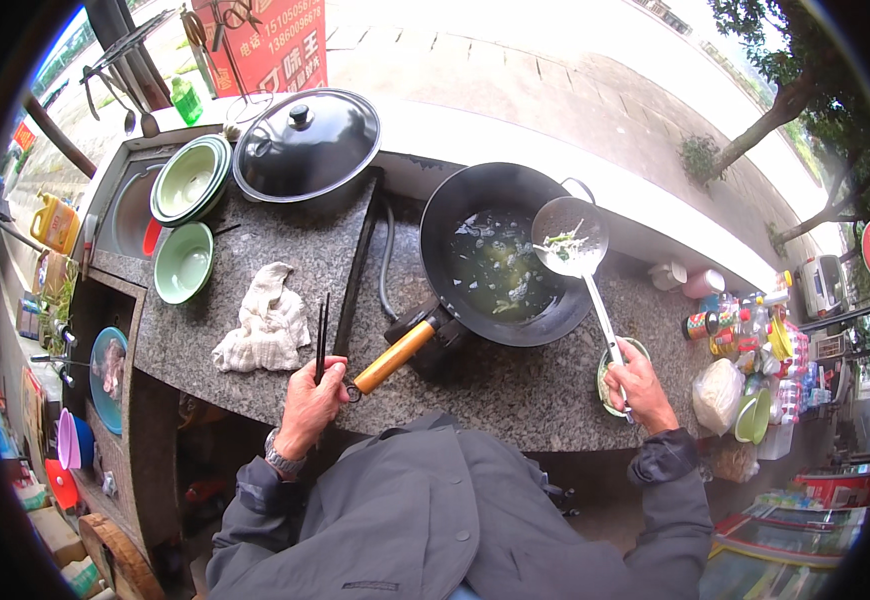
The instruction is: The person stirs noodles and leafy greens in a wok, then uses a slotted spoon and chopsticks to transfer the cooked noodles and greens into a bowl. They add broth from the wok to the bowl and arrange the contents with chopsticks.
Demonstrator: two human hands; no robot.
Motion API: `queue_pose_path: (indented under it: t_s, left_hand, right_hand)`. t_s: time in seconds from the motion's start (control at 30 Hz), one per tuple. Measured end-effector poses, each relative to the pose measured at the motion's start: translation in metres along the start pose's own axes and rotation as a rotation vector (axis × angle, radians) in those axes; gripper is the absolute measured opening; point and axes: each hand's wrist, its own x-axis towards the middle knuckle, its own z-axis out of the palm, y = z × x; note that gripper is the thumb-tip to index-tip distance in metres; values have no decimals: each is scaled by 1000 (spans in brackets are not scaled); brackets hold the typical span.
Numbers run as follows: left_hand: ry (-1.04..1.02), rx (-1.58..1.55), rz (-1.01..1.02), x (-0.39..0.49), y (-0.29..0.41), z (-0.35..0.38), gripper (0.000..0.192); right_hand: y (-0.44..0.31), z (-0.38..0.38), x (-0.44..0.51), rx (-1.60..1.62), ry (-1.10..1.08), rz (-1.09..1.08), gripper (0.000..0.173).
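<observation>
A pair of dark chopsticks [322, 330] stands upright in the fingers of my left hand [315, 401], close to the end of the wok's wooden handle [396, 355]. My right hand [639, 390] grips the metal handle of a perforated skimmer [571, 212]. The skimmer's bowl carries pale shreds with green bits [564, 244] over the right rim of the black wok [435, 247]. Inside the wok, greenish-yellow liquid [499, 277] holds bubbles and small pale pieces. A bowl [639, 346] with pale contents sits partly hidden behind my right hand.
Left on the granite counter [270, 232] are a crumpled white cloth [268, 322], a green bowl [184, 262], stacked bowls [193, 176] and a large domed lid [307, 146]. Bottles [754, 322] and a plastic bag [718, 396] crowd the right end. A grey hose [388, 262] runs beside the wok.
</observation>
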Motion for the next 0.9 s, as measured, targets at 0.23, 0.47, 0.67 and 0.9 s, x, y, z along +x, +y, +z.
queue_pose_path:
  t_s: [0.23,0.47,0.67,0.9]
  left_hand:
    - [72,-15,6,-7,-6,-5,24]
    - [93,-7,-16,-8,-2,3,25]
    - [92,-19,-11,-6,-8,6,24]
    - [89,-41,-1,-7,-8,3,24]
  right_hand:
    - [17,-12,15,-271,62,17,57]
    - [3,-12,7,-327,-114,117,55]
    - [-19,-5,-7,27,-305,301,46]
    - [-9,6,-16,343,-367,393,49]
